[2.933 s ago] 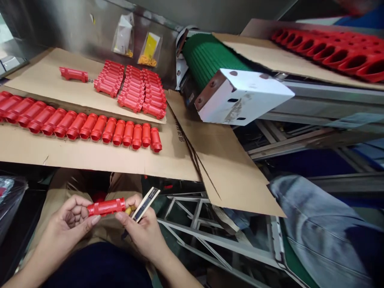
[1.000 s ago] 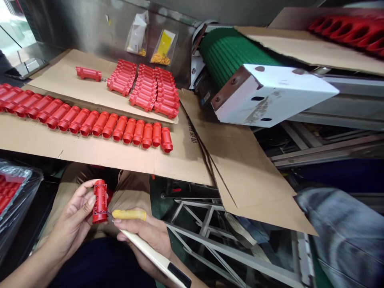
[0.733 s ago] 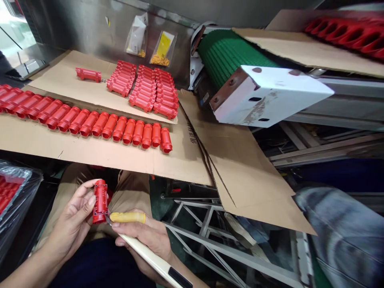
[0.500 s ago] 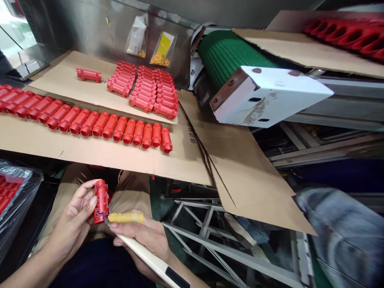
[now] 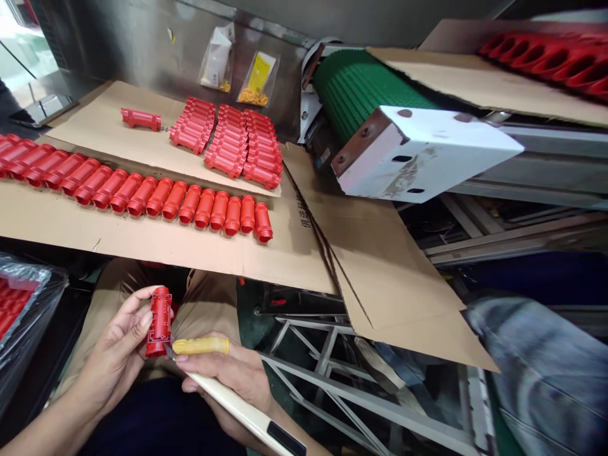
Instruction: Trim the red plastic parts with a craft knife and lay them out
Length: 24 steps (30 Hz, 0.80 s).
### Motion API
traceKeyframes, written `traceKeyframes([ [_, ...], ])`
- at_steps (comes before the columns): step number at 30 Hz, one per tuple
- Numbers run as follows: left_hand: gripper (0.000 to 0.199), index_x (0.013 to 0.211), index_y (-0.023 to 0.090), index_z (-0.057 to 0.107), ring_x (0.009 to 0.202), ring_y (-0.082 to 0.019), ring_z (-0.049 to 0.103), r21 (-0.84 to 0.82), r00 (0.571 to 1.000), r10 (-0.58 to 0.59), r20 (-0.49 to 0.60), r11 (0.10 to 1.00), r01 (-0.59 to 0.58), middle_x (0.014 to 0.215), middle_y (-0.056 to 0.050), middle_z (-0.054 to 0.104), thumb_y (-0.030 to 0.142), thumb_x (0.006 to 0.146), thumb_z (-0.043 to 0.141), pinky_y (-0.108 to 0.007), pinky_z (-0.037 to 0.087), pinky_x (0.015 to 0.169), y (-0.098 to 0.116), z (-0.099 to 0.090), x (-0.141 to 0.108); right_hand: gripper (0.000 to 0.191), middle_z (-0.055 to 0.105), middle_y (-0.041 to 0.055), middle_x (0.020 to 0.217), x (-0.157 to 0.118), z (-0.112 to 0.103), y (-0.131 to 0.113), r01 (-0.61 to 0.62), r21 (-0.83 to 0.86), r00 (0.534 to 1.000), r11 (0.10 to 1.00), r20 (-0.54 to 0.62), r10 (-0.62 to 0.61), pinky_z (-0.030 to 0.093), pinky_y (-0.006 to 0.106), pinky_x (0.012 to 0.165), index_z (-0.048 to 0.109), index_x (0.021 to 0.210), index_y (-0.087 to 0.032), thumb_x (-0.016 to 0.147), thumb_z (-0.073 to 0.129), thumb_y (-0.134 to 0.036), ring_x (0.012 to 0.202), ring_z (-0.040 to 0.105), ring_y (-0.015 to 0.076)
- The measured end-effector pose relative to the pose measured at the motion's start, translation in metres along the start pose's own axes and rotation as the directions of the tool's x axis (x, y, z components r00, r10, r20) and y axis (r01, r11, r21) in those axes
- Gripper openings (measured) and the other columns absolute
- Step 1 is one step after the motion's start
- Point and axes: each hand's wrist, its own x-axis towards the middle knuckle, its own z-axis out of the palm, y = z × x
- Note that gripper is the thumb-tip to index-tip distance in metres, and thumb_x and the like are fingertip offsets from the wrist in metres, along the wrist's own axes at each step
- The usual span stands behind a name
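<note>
Over my lap, my left hand (image 5: 116,345) is closed round a red plastic tube (image 5: 160,322), held nearly upright between thumb and fingers. Its side carries a dark line pattern. My right hand (image 5: 240,373) grips a knife (image 5: 232,405) with a long cream handle and a black section towards its far end. A yellow finger cot (image 5: 200,346) covers one finger. The small metal blade meets, or comes very near, the lower right rim of the tube; exact contact cannot be made out.
A row of red tubes (image 5: 161,197) lies on the cardboard sheet (image 5: 190,256), with stacked red pieces (image 5: 228,139) behind. Bags with yellow finger cots (image 5: 256,79) rest at the back. A green conveyor (image 5: 361,88) with a white end plate (image 5: 422,155) juts in. A person's denim-clad leg (image 5: 546,367) is at right.
The tube has turned and tilted slightly in my left hand, its top shifting a little right. My right hand and the knife have moved slightly right.
</note>
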Motion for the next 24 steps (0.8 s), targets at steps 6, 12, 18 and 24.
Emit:
traceKeyframes([
  [6, 0.052, 0.132, 0.027, 0.069, 0.078, -0.017, 0.062, 0.032, 1.0, 0.006, -0.01, 0.999, -0.006, 0.1, -0.006, 0.072, 0.043, 0.086, 0.086, -0.025, 0.057, 0.068, 0.0, 0.0002, -0.0004, 0.017, 0.085, 0.0095, 0.106, 0.0019, -0.0017, 0.0006, 0.025, -0.013, 1.0, 1.0, 0.013, -0.025, 0.067, 0.028, 0.091, 0.079, 0.118, -0.018, 0.102, 0.073, -0.02, 0.099, 0.082, 0.0196],
  [12, 0.053, 0.127, 0.03, 0.073, 0.076, -0.015, 0.058, 0.027, 1.0, 0.01, -0.015, 1.0, -0.01, 0.099, -0.003, 0.071, 0.044, 0.08, 0.091, -0.024, 0.056, 0.068, -0.0003, 0.0021, -0.0016, 0.018, 0.085, 0.0105, 0.11, 0.0035, -0.0057, 0.0008, -0.015, 0.004, 0.999, 1.0, 0.051, 0.015, 0.066, 0.028, 0.093, 0.08, 0.117, -0.017, 0.099, 0.077, -0.019, 0.1, 0.081, 0.0192],
  [18, 0.053, 0.129, 0.029, 0.073, 0.076, -0.014, 0.057, 0.031, 1.0, 0.015, 0.007, 0.999, -0.015, 0.099, -0.003, 0.071, 0.045, 0.082, 0.09, -0.022, 0.054, 0.071, -0.003, 0.0002, 0.0002, 0.015, 0.085, 0.0106, 0.11, 0.0032, -0.0064, -0.0006, -0.013, 0.009, 0.998, 1.0, 0.054, 0.012, 0.066, 0.03, 0.092, 0.079, 0.115, -0.017, 0.101, 0.075, -0.019, 0.099, 0.082, 0.0192],
  [24, 0.054, 0.132, 0.029, 0.07, 0.08, -0.017, 0.062, 0.045, 1.0, 0.0, 0.001, 0.999, 0.0, 0.101, -0.005, 0.07, 0.044, 0.084, 0.087, -0.025, 0.057, 0.071, -0.0015, -0.0002, -0.0012, 0.016, 0.085, 0.0114, 0.109, 0.0047, -0.0088, -0.0007, 0.008, 0.0, 0.998, 1.0, 0.063, -0.008, 0.065, 0.031, 0.09, 0.078, 0.117, -0.016, 0.101, 0.074, -0.019, 0.1, 0.081, 0.0196],
])
